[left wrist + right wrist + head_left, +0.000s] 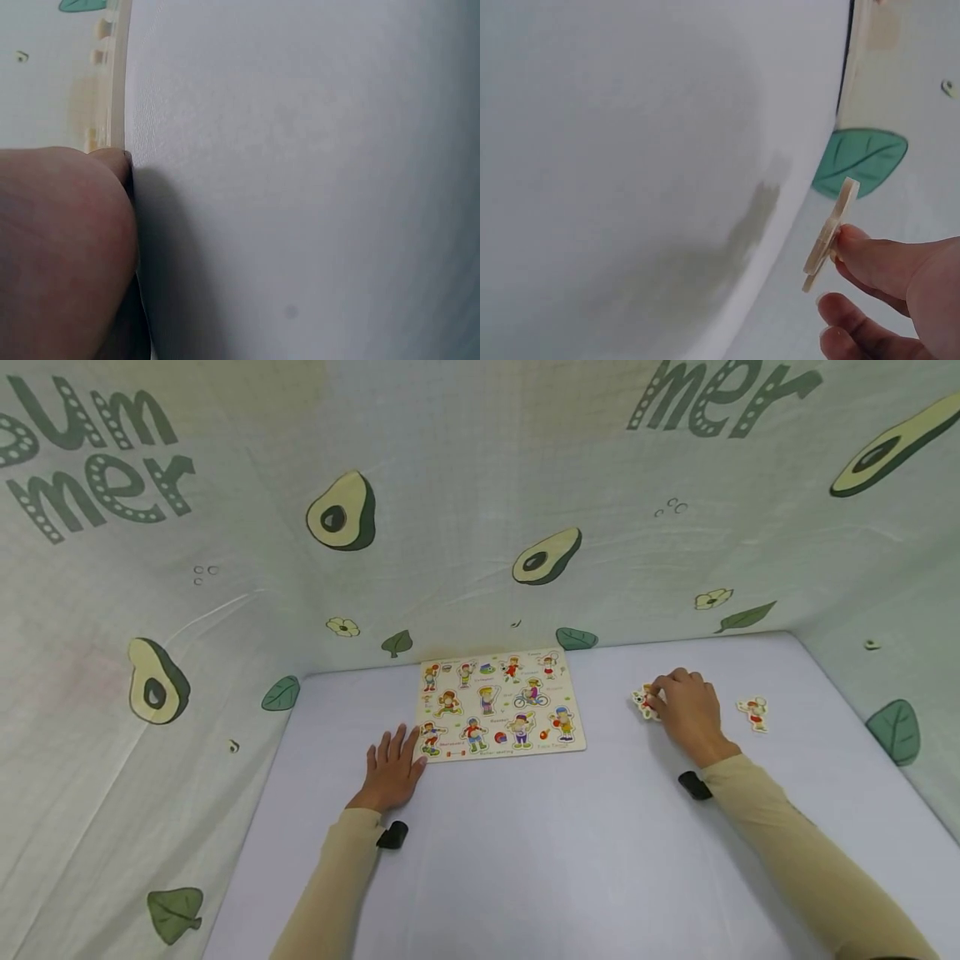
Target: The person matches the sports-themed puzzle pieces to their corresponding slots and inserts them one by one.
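A wooden puzzle board (506, 703) printed with children playing sports lies at the back of the table. My left hand (392, 774) rests on the table at the board's left edge, fingers spread; in the left wrist view its thumb side (64, 240) fills the lower left. To the right of the board, my right hand (687, 708) pinches a small wooden puzzle piece (644, 701) between thumb and fingers. The right wrist view shows that puzzle piece (831, 229) edge-on. Another puzzle piece (753, 713), a figure in red and white, lies right of the right hand.
A white-covered table (540, 852) spreads under both arms. Behind it and at both sides hangs a pale cloth (450, 485) printed with avocados, leaves and lettering. Dark wrist devices, one by each sleeve (326, 885), are visible.
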Action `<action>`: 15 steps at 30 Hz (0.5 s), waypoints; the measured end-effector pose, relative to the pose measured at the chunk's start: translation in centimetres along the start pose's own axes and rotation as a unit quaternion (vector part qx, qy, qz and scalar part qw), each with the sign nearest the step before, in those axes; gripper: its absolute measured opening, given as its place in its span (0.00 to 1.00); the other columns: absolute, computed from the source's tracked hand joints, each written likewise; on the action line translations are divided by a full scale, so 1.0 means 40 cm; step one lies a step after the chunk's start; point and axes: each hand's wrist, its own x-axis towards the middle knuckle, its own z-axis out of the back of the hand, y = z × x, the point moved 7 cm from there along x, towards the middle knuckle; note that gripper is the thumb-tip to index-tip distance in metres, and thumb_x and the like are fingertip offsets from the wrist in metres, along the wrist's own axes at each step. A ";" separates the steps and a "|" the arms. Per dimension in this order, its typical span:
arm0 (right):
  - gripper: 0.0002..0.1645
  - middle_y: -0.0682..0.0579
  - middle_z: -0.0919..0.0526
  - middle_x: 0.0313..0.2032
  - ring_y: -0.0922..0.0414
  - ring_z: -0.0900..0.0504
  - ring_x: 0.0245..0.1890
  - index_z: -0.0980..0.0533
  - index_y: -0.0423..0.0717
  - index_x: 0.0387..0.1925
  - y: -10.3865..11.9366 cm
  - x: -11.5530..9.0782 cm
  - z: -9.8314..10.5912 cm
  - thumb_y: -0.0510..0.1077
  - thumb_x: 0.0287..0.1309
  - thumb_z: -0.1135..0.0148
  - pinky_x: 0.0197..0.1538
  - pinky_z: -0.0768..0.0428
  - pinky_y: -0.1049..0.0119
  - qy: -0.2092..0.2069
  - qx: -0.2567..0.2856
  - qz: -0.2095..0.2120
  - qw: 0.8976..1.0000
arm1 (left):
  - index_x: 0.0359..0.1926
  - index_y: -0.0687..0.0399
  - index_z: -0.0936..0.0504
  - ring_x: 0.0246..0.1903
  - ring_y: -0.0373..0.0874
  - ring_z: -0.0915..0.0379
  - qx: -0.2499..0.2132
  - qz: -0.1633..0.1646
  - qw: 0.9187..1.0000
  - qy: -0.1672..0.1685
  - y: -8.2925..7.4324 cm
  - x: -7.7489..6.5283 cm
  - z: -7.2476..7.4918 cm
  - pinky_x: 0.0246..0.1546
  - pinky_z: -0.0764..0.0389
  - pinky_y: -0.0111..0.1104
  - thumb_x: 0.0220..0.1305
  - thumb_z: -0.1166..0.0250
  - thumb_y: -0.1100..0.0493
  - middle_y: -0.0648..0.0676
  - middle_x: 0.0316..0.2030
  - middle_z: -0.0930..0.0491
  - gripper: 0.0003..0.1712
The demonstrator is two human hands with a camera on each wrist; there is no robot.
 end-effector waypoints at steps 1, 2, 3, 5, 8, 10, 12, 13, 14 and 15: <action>0.06 0.31 0.19 0.46 0.32 0.23 0.47 0.16 0.35 0.39 0.012 0.003 -0.002 0.37 0.67 0.29 0.49 0.26 0.35 -0.002 0.001 0.003 1.000 | 0.85 0.58 0.53 0.82 0.72 0.70 -0.002 0.000 1.000 -0.001 0.000 0.000 0.001 0.77 0.66 0.68 0.85 0.54 0.47 0.68 0.84 0.61 0.38; 0.06 0.31 0.19 0.46 0.33 0.23 0.46 0.17 0.36 0.40 0.024 0.007 -0.005 0.37 0.68 0.30 0.50 0.26 0.35 -0.003 0.002 0.006 1.000 | 0.85 0.58 0.53 0.82 0.72 0.70 -0.003 0.001 1.000 0.000 -0.001 -0.001 0.001 0.77 0.66 0.68 0.85 0.55 0.47 0.68 0.84 0.61 0.39; 0.05 0.32 0.19 0.46 0.33 0.23 0.46 0.17 0.36 0.40 0.035 0.010 -0.007 0.37 0.68 0.30 0.50 0.26 0.36 -0.003 0.003 0.008 1.000 | 0.85 0.58 0.53 0.82 0.72 0.70 -0.005 0.001 1.000 0.000 -0.001 -0.002 0.001 0.77 0.66 0.68 0.85 0.54 0.47 0.68 0.84 0.61 0.39; 0.06 0.33 0.19 0.45 0.34 0.23 0.46 0.17 0.36 0.40 0.055 0.017 -0.012 0.37 0.67 0.29 0.50 0.26 0.36 -0.007 0.002 0.014 1.000 | 0.85 0.58 0.52 0.82 0.72 0.71 -0.010 0.001 1.000 0.000 -0.003 -0.002 0.002 0.77 0.67 0.68 0.85 0.54 0.47 0.68 0.84 0.61 0.38; 0.06 0.34 0.19 0.45 0.35 0.23 0.46 0.17 0.36 0.40 0.080 0.027 -0.021 0.36 0.67 0.29 0.51 0.25 0.37 -0.008 0.002 0.020 1.000 | 0.85 0.58 0.53 0.82 0.72 0.71 -0.009 0.002 1.000 0.002 -0.003 -0.002 0.000 0.77 0.67 0.68 0.85 0.55 0.46 0.68 0.84 0.62 0.39; 0.06 0.34 0.19 0.45 0.35 0.23 0.46 0.17 0.36 0.40 0.095 0.032 -0.028 0.36 0.66 0.28 0.51 0.25 0.38 -0.010 0.004 0.024 1.000 | 0.85 0.58 0.52 0.82 0.72 0.71 -0.010 0.000 1.000 0.000 -0.003 -0.001 0.000 0.77 0.67 0.68 0.85 0.55 0.46 0.68 0.84 0.61 0.38; 0.06 0.35 0.19 0.45 0.36 0.23 0.46 0.17 0.36 0.40 0.109 0.038 -0.036 0.36 0.66 0.28 0.53 0.25 0.38 -0.011 0.005 0.026 1.000 | 0.85 0.58 0.52 0.81 0.73 0.70 -0.008 -0.001 1.000 -0.003 -0.002 -0.002 -0.001 0.77 0.66 0.68 0.85 0.54 0.46 0.68 0.84 0.61 0.38; 0.06 0.35 0.19 0.45 0.36 0.23 0.47 0.17 0.36 0.41 0.115 0.041 -0.041 0.36 0.66 0.28 0.53 0.25 0.39 -0.012 0.005 0.026 1.000 | 0.85 0.58 0.52 0.81 0.73 0.70 -0.010 -0.001 1.000 -0.003 -0.003 -0.003 0.001 0.77 0.66 0.68 0.85 0.54 0.47 0.68 0.84 0.60 0.38; 0.06 0.35 0.19 0.45 0.37 0.23 0.47 0.17 0.36 0.41 0.122 0.045 -0.045 0.36 0.66 0.28 0.54 0.25 0.39 -0.013 0.005 0.027 1.000 | 0.85 0.58 0.52 0.81 0.72 0.70 -0.010 -0.001 1.000 -0.001 -0.002 -0.003 0.001 0.77 0.66 0.68 0.85 0.54 0.46 0.68 0.84 0.61 0.39; 0.06 0.36 0.19 0.46 0.37 0.23 0.47 0.17 0.36 0.41 0.129 0.048 -0.049 0.36 0.66 0.28 0.54 0.25 0.40 -0.012 0.005 0.028 1.000 | 0.85 0.58 0.53 0.82 0.72 0.71 -0.011 0.000 1.000 0.001 -0.003 -0.004 0.002 0.77 0.67 0.68 0.85 0.54 0.46 0.68 0.84 0.61 0.39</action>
